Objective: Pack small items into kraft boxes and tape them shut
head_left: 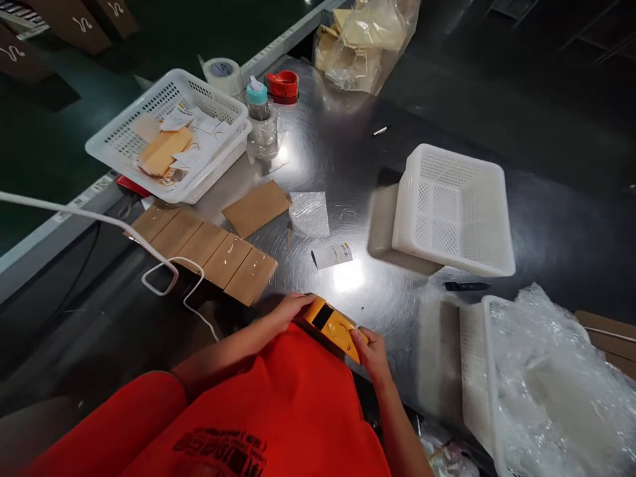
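A yellow handheld meter (338, 328) with a dark display window and a round recess lies tilted at the table's front edge, against my red shirt. My left hand (292, 309) grips its upper left end. At the opposite end, my right hand (371, 352) holds the lower right corner, thumb on the front face. Just beyond the meter lies a curled white printed leaflet (332, 255). Behind that are a square of bubble wrap (309, 213) and a flat brown cardboard piece (257, 208).
Taped brown boxes (203, 246) and a white cable (169, 265) are at left. A basket (171, 189) of papers stands behind, near tape rolls (222, 74) and a bottle (257, 93). At right are stacked white baskets (460, 182), a black pen (467, 287) and bubble wrap bags (556, 377).
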Demonstrator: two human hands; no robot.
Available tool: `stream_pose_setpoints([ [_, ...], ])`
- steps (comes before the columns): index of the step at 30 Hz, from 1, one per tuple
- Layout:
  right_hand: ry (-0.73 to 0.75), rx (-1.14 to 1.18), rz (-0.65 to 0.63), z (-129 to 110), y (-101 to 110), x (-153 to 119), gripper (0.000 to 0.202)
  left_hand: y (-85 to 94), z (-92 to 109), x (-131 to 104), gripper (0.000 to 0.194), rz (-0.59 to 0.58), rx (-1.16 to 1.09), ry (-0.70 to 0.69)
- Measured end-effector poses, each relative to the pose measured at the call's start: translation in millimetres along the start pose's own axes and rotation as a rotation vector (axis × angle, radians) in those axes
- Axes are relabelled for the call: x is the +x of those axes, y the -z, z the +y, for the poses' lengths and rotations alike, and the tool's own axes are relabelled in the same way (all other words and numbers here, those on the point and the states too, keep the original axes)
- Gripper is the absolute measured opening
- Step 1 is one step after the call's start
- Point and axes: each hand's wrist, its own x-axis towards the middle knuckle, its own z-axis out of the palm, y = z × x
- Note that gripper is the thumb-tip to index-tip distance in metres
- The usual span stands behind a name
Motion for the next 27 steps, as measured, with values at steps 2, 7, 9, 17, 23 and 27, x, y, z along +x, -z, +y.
stream_pose_setpoints([
  [2, -0.01, 0.006, -0.013, -3, 0, 1, 0.051, 2.9, -3, 3, 0.047, 0.028, 0.031, -0.003],
  [7, -0.034, -0.003, -0.076, -13, 2, 2, 0.051, 2.4, -12, 12, 0.029, 0.198, 0.245, -0.057],
  [9, -0.049, -0.009, -0.104, -17, 4, 2, 0.05, 1.8, -12, 13, 0.023, 0.293, 0.364, -0.111],
  [17, -0.095, -0.174, -0.023, 0, 18, -3, 0.053, 19.2, -6, 10, 0.019, 0.496, 0.711, -0.192],
  [23, -0.097, -0.217, -0.006, 0, 16, 0, 0.054, 26.8, -14, 19, 0.023, 0.459, 0.758, -0.238],
  [27, -0.105, -0.216, 0.008, 4, 14, -1, 0.053, 26.0, -19, 30, 0.015, 0.451, 0.747, -0.28],
])
